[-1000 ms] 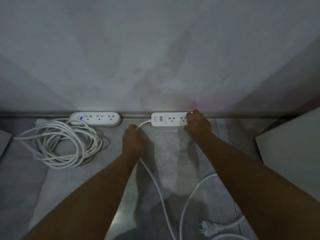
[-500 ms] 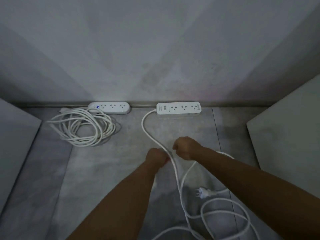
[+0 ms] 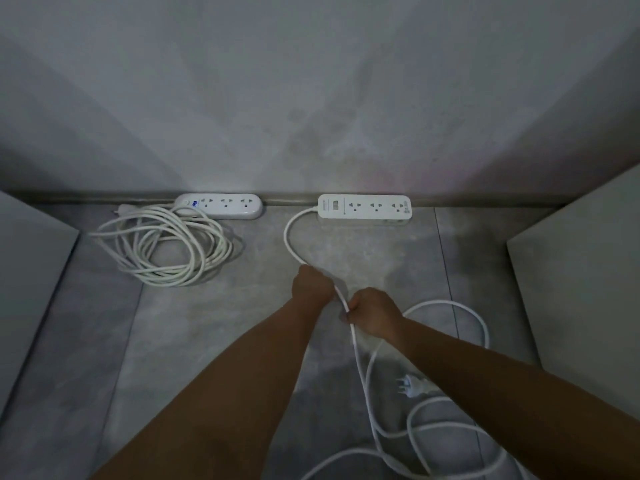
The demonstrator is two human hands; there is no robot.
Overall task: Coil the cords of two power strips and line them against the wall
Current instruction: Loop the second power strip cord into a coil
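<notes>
Left strip [image 3: 219,206] lies against the far wall [image 3: 311,98], cord coiled [image 3: 162,245]. Right strip [image 3: 364,206] placed; its loose cord [image 3: 360,358], gripped by the fingers of both left hand [image 3: 311,285] and right hand [image 3: 375,311], remains uncoiled.
</notes>
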